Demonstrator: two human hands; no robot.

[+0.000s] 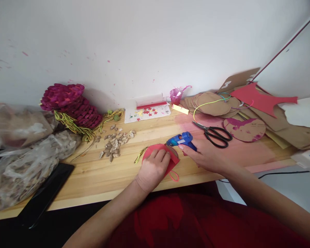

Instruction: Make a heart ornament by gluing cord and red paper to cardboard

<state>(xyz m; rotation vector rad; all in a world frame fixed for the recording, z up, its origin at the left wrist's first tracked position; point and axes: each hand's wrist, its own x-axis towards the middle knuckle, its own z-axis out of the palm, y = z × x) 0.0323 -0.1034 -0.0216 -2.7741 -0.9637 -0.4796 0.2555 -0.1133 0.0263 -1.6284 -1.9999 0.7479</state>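
My right hand (206,154) is wrapped round the handle of a blue hot glue gun (181,139). Its nozzle points left, at the upper edge of a piece of red paper (147,154) lying over a brown cardboard disc (173,151). With fingers bent and close together, my left hand (155,168) holds the paper down on the disc; part of both is hidden under it. A yellow-green tassel (138,157) sticks out on the left, and a red cord loop (174,176) on the near side.
Shells (115,144) lie loose left of my hands. Behind them stand magenta stacked pieces (74,106) with yellow-green cords. Black scissors (214,134) and cardboard discs (209,103) lie right. Star stickers (147,113) and a pink-stained cup (175,96) are behind; plastic bags (28,168) sit left.
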